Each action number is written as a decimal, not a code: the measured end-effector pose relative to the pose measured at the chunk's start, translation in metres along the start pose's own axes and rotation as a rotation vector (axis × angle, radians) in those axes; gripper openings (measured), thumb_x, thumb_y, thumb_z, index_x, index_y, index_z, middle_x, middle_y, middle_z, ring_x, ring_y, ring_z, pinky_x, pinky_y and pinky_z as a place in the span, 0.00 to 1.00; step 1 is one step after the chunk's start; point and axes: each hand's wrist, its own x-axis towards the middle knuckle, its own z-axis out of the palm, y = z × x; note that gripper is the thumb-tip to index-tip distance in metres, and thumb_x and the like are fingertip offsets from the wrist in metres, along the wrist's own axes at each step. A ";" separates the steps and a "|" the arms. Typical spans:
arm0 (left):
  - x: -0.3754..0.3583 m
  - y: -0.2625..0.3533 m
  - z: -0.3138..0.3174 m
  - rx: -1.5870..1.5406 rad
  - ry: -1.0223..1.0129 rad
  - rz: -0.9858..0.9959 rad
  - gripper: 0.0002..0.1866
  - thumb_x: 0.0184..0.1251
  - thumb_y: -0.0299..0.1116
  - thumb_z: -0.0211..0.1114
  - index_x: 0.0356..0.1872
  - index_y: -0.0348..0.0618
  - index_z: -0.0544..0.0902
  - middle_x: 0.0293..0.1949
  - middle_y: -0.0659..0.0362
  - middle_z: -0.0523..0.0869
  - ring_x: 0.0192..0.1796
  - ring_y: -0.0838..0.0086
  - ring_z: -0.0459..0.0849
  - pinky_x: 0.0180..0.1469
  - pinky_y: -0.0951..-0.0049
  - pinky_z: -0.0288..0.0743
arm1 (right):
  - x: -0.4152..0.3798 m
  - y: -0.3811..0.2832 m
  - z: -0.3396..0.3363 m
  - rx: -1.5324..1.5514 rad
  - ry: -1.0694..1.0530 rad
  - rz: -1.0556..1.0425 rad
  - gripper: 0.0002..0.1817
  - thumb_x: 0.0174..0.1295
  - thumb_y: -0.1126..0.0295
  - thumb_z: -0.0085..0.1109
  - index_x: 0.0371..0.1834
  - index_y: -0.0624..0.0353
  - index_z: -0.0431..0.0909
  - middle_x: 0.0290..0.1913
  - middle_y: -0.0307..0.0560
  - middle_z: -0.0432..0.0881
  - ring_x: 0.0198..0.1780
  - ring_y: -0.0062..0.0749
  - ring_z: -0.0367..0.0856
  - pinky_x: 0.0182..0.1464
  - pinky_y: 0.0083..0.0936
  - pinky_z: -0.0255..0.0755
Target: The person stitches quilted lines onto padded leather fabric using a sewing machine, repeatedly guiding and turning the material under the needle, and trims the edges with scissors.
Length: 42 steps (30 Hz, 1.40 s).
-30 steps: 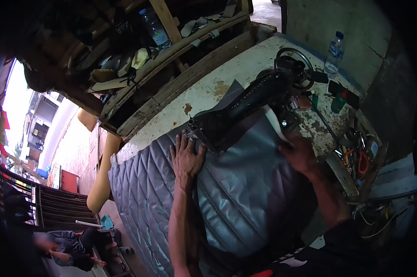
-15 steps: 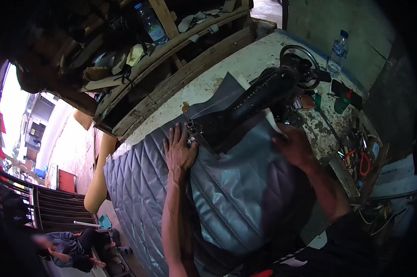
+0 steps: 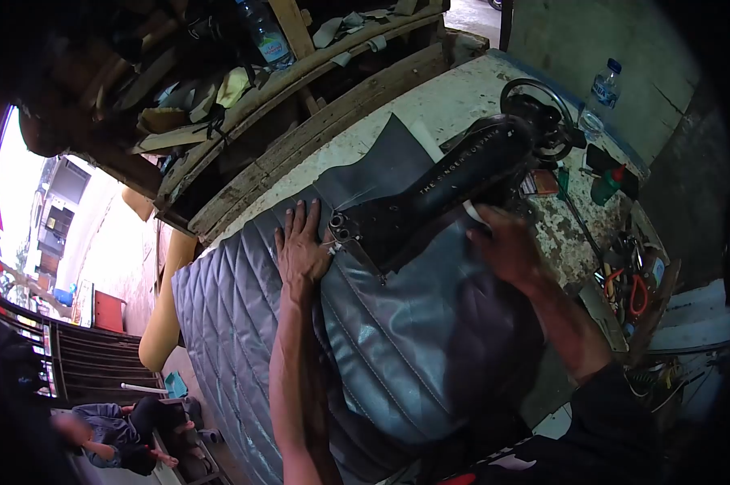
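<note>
A black sewing machine stands on the worn table, its needle end over grey quilted material. My left hand lies flat on the material just left of the needle end, fingers spread. To the right of the machine arm, my right hand has its fingers curled at a rolled, pale-backed edge of the material. The smooth grey flap sticks out behind the machine. What lies under the needle is hidden by the machine head.
Wooden shelving with scraps runs along the back left. A water bottle, a green bottle and a tool box with orange-handled scissors are at the right. A person sits at the lower left.
The material and my left hand have shifted slightly left and up, and more of the grey flap shows behind the machine. My right hand has moved up a little. The view has shifted slightly.
</note>
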 end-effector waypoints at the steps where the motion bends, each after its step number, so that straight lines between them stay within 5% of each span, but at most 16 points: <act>1: 0.003 -0.001 0.001 -0.003 0.001 -0.002 0.36 0.77 0.55 0.55 0.83 0.62 0.64 0.85 0.57 0.61 0.87 0.57 0.54 0.85 0.46 0.44 | 0.002 -0.001 0.000 -0.002 -0.001 -0.002 0.18 0.66 0.67 0.68 0.57 0.61 0.81 0.50 0.59 0.87 0.53 0.60 0.86 0.55 0.48 0.79; 4: 0.008 -0.005 0.004 -0.014 0.030 -0.005 0.36 0.77 0.57 0.55 0.83 0.61 0.64 0.84 0.55 0.61 0.87 0.57 0.54 0.85 0.46 0.44 | 0.004 -0.006 -0.006 -0.032 -0.094 0.064 0.23 0.66 0.66 0.69 0.63 0.59 0.78 0.54 0.63 0.86 0.57 0.62 0.84 0.57 0.49 0.78; 6: 0.010 -0.004 -0.001 -0.068 0.027 -0.009 0.36 0.77 0.59 0.54 0.83 0.60 0.66 0.84 0.54 0.62 0.86 0.56 0.54 0.85 0.46 0.43 | -0.001 -0.009 -0.017 0.030 -0.186 0.134 0.39 0.63 0.64 0.74 0.77 0.55 0.68 0.63 0.65 0.83 0.62 0.64 0.82 0.61 0.48 0.78; 7: 0.011 -0.004 -0.004 -0.067 0.031 -0.016 0.36 0.77 0.59 0.54 0.83 0.60 0.66 0.84 0.54 0.62 0.86 0.56 0.54 0.85 0.46 0.43 | -0.006 -0.016 -0.029 0.032 -0.189 0.127 0.39 0.63 0.64 0.74 0.77 0.55 0.68 0.63 0.65 0.83 0.62 0.64 0.82 0.61 0.48 0.78; 9: 0.013 -0.004 -0.004 -0.083 0.024 -0.025 0.37 0.77 0.60 0.53 0.82 0.59 0.66 0.84 0.54 0.62 0.86 0.56 0.54 0.85 0.46 0.43 | -0.025 -0.026 -0.055 0.234 -0.310 0.210 0.56 0.57 0.64 0.79 0.86 0.50 0.52 0.73 0.64 0.76 0.68 0.63 0.79 0.67 0.44 0.75; 12: 0.018 -0.007 -0.002 -0.094 0.060 -0.005 0.37 0.77 0.61 0.52 0.82 0.58 0.67 0.84 0.54 0.61 0.87 0.56 0.54 0.85 0.46 0.43 | -0.050 -0.007 -0.050 0.169 -0.211 0.037 0.62 0.53 0.65 0.82 0.88 0.47 0.47 0.79 0.60 0.69 0.74 0.58 0.74 0.73 0.39 0.71; 15: 0.027 -0.010 -0.001 -0.084 0.018 -0.025 0.37 0.77 0.61 0.52 0.82 0.58 0.67 0.84 0.54 0.61 0.87 0.57 0.54 0.85 0.46 0.43 | -0.056 -0.017 -0.060 0.257 -0.277 0.266 0.61 0.53 0.66 0.82 0.88 0.49 0.50 0.81 0.57 0.66 0.80 0.52 0.67 0.77 0.39 0.66; 19: 0.039 -0.016 -0.001 -0.074 0.027 -0.040 0.37 0.77 0.61 0.52 0.82 0.58 0.66 0.84 0.55 0.61 0.87 0.57 0.54 0.85 0.47 0.43 | -0.062 -0.018 -0.052 0.108 -0.240 0.133 0.58 0.54 0.66 0.81 0.87 0.51 0.52 0.82 0.54 0.66 0.81 0.48 0.66 0.79 0.40 0.64; 30: 0.064 -0.027 0.000 -0.082 0.016 -0.056 0.36 0.77 0.62 0.52 0.82 0.61 0.67 0.84 0.56 0.62 0.86 0.58 0.55 0.85 0.47 0.43 | -0.057 -0.005 -0.041 0.338 -0.315 0.131 0.43 0.51 0.59 0.84 0.72 0.59 0.77 0.69 0.59 0.82 0.72 0.47 0.80 0.73 0.38 0.72; 42: 0.087 -0.042 0.009 -0.054 0.028 -0.056 0.37 0.77 0.63 0.52 0.82 0.62 0.66 0.84 0.56 0.62 0.86 0.59 0.55 0.85 0.46 0.44 | -0.056 -0.011 -0.037 0.334 -0.279 0.183 0.38 0.49 0.61 0.85 0.65 0.60 0.84 0.63 0.59 0.86 0.66 0.48 0.85 0.68 0.37 0.77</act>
